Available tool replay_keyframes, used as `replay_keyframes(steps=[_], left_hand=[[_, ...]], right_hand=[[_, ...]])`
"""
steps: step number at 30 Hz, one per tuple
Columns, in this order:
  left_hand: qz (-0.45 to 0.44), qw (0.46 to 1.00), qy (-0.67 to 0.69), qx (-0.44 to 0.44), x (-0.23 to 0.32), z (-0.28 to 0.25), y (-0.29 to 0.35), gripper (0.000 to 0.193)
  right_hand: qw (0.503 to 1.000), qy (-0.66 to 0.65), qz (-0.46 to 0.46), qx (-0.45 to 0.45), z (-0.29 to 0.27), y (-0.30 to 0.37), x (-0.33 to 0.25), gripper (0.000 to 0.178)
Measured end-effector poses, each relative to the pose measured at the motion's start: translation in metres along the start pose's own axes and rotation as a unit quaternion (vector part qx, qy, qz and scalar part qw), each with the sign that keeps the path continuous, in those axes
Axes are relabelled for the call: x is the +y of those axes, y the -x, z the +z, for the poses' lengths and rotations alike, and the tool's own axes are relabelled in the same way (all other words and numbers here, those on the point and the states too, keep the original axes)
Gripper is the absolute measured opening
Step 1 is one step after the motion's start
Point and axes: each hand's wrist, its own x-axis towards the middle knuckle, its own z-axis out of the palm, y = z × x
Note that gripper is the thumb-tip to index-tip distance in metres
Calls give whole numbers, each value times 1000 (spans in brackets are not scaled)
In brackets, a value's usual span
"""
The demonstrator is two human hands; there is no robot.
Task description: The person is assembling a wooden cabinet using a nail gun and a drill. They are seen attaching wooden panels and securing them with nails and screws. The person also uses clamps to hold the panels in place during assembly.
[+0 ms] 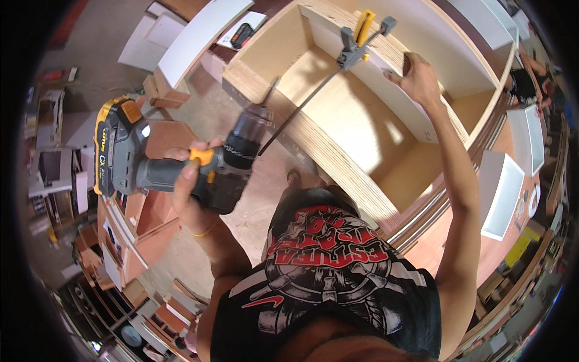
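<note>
My left hand [186,178] is wrapped round the handle of a black and yellow cordless drill [232,172]. The drill is tilted, its chuck and bit pointing up towards the near left corner of a plywood cabinet box [329,151]. Whether the bit touches the wood I cannot tell. My right hand [419,81] grips the top edge of the plywood divider [377,84] inside the box, thumb on one side and fingers over the other. A bar clamp [351,51] with a yellow handle sits on that divider, its dark bar slanting down past the drill.
White-faced boards [202,36] and a small black and red tool [242,36] lie beyond the box on the left. White open boxes [503,196] stand on a brown panel at the right. Another person [531,84] is at the far right. Wooden pieces [129,232] crowd the left floor.
</note>
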Motion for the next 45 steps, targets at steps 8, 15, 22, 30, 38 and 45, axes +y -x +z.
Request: replay_keyframes(steps=[8, 15, 22, 30, 38, 45], left_hand=[[25, 957, 175, 228, 21, -113, -18, 34], [-130, 930, 273, 209, -53, -280, -77, 33], [-230, 855, 425, 189, -158, -303, -206, 26], [-404, 706, 542, 212, -266, -297, -311, 30], [-445, 649, 615, 52, -314, -295, -376, 41], [-474, 587, 630, 182, -326, -279, -421, 48]], right_hand=[[998, 20, -22, 46, -1, 6, -17, 68], [997, 28, -29, 65, 2, 4, -29, 67], [975, 187, -59, 101, 25, 25, -22, 66], [950, 278, 52, 130, 58, 48, -17, 68], [937, 289, 109, 161, 65, 56, -38, 65], [952, 240, 93, 166, 52, 71, -48, 72]])
